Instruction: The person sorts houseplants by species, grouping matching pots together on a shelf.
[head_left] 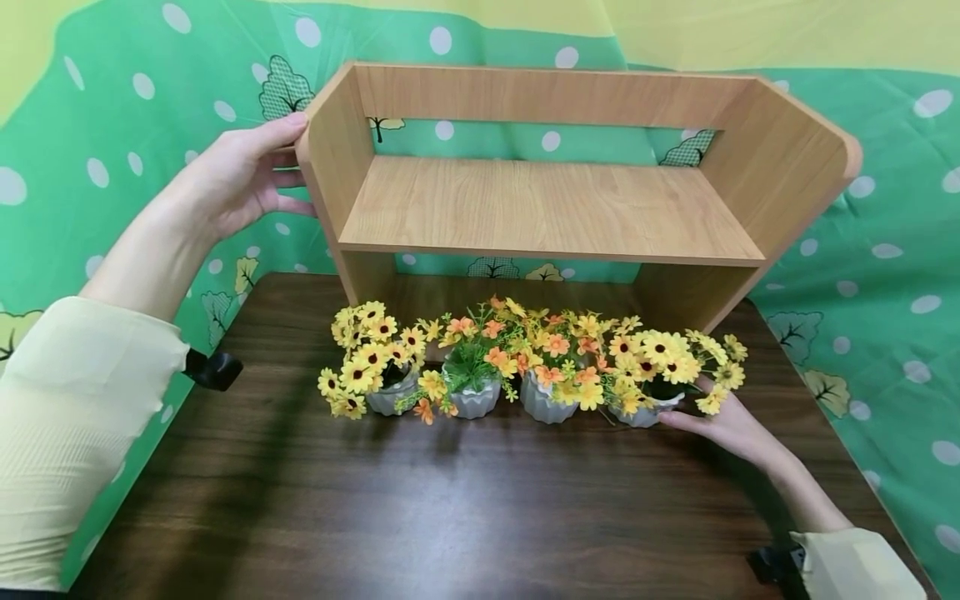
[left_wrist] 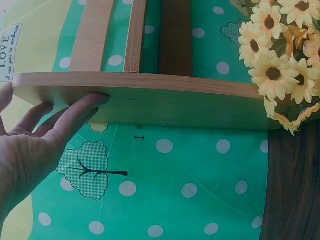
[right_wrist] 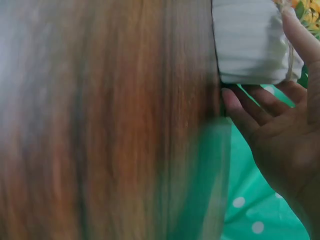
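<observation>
**A homelike corner hung with cloth**

From where I stand, I can't tell a real home from a set. Green cloth [head_left: 45, 225] with dots [head_left: 933, 102] and trees [head_left: 283, 85] hangs behind and beside a dark desk [head_left: 450, 517]; a shelf [head_left: 551, 204] and potted flowers [head_left: 553, 346] give the domestic look.
</observation>
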